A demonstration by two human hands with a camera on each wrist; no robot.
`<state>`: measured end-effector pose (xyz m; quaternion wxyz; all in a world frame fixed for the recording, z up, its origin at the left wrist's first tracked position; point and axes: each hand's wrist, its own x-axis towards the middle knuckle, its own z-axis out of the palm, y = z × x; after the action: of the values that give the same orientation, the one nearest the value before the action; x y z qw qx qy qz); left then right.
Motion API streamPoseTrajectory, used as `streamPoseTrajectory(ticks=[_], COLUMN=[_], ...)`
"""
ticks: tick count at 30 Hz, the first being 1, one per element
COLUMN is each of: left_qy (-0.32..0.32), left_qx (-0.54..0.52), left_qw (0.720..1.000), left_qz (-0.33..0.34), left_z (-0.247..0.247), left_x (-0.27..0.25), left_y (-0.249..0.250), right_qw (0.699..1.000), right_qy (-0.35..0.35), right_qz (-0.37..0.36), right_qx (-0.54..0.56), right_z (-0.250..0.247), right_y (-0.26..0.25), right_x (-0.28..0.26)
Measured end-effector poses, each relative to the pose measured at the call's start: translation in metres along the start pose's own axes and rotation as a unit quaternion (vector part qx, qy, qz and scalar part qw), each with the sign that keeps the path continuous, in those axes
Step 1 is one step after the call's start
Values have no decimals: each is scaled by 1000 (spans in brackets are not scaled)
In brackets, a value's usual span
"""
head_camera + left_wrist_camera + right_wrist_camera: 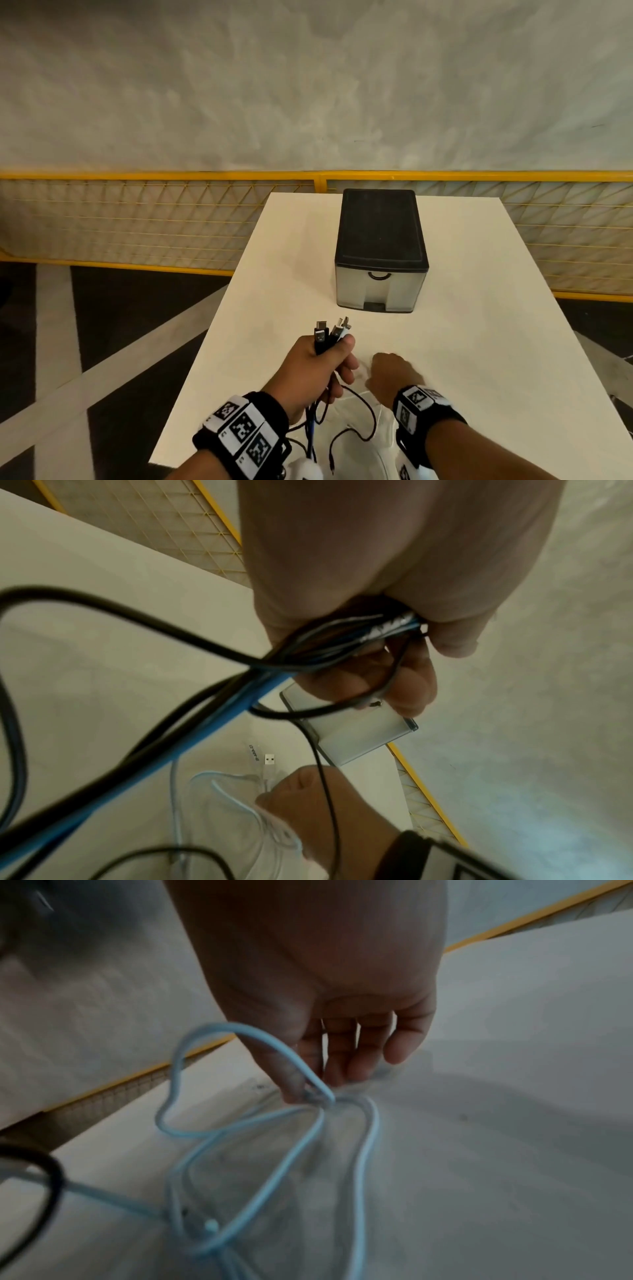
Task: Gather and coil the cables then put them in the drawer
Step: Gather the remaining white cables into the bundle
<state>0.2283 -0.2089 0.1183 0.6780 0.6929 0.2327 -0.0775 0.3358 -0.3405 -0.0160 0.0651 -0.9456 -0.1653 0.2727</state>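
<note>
My left hand grips a bundle of cables upright above the white table, several plugs sticking out above the fist. The black and blue cords trail down from the left hand toward the table's near edge. My right hand is down on the table just right of it, thumb and fingers pinching a pale white cable that lies in loose loops under the right hand. Its white USB plug lies flat on the table. The drawer unit stands behind, its drawers closed.
A thin black cable end curls on the table near the front edge. A yellow mesh fence runs behind the table. Dark floor with white stripes lies to the left.
</note>
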Motion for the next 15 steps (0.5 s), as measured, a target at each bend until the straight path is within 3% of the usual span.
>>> streamPoseTrajectory(ticks=[3,5,9,15], left_qy=[16,37,80,46], left_qx=[15,13,-38,-91], left_qw=[1000,999,996,994], left_qz=[14,18,7,34], left_z=[-4,-2,6,34], left_x=[5,11,24,29], left_y=[0,1,6,42], right_qw=[998,973,857,739], right_qy=[0,29,137,193], right_qz=[-16,-20,-34,-107], right_qx=[66,228,496,636], right_z=[-2,-13,-55,-118], right_y=[-1,1,2,1], right_x=[-3,-9,-41,-89])
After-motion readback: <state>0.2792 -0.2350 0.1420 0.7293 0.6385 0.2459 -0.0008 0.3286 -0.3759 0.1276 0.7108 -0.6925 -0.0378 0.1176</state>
